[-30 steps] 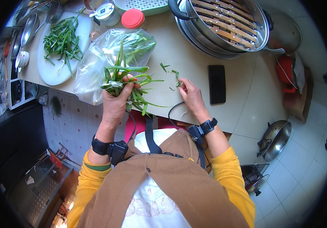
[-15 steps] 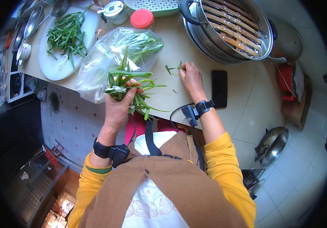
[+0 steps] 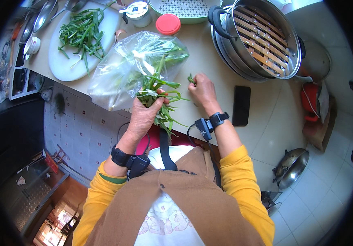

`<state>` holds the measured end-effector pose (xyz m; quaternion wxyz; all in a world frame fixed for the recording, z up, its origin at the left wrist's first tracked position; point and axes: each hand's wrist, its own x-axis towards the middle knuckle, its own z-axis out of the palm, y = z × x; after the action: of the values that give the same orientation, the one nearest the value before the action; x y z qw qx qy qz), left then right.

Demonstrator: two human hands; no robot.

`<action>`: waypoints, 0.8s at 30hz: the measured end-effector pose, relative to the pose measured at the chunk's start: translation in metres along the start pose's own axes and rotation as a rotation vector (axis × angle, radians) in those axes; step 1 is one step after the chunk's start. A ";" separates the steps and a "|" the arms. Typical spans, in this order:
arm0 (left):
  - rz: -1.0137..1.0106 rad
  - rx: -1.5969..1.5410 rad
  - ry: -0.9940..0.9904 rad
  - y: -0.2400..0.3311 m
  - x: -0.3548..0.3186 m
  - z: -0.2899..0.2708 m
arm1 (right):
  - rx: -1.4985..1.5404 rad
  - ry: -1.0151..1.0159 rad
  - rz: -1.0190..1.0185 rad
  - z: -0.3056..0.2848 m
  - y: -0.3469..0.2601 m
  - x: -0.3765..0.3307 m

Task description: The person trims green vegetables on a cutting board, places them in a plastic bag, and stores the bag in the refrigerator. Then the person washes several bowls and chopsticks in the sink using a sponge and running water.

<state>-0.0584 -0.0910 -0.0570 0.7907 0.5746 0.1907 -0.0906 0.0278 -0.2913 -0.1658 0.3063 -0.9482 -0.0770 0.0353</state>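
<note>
greens are clamped in the left hand; a scrap is pinched by the right hand; beside the bag, a plate is part filled.

A home kitchen; tiled counter, big steamer pot, plate of greens

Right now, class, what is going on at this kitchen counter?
A person in a yellow top and brown apron sorts leafy greens at the counter. The left hand grips a bunch of green stalks beside a clear plastic bag holding more greens. The right hand pinches a small green piece against the countertop. A white plate of trimmed greens sits to the left, a large metal steamer pot to the right, and a dark phone nearby.
</note>
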 end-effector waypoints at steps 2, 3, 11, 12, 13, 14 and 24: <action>0.003 -0.005 -0.010 -0.003 0.002 0.003 | 0.191 0.012 0.065 -0.012 -0.009 -0.004; 0.001 -0.003 -0.013 -0.005 0.004 0.006 | 0.326 0.024 0.099 -0.021 -0.015 -0.012; -0.028 -0.103 -0.119 -0.019 0.012 0.024 | 0.591 -0.164 -0.098 -0.072 -0.081 -0.057; -0.059 -0.099 -0.130 -0.017 0.012 0.025 | 0.642 -0.165 -0.093 -0.074 -0.083 -0.058; -0.095 -0.092 -0.132 -0.015 0.013 0.025 | 0.679 -0.186 -0.060 -0.075 -0.083 -0.057; -0.068 -0.041 -0.140 -0.012 0.015 0.025 | 0.760 -0.237 0.008 -0.076 -0.081 -0.056; -0.055 -0.047 0.011 0.021 0.007 0.013 | 0.169 -0.194 0.153 -0.055 0.003 -0.061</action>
<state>-0.0414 -0.0960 -0.0381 0.8002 0.5508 0.2128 -0.1048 -0.0256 -0.3353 -0.1219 0.3725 -0.9143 -0.0306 0.1563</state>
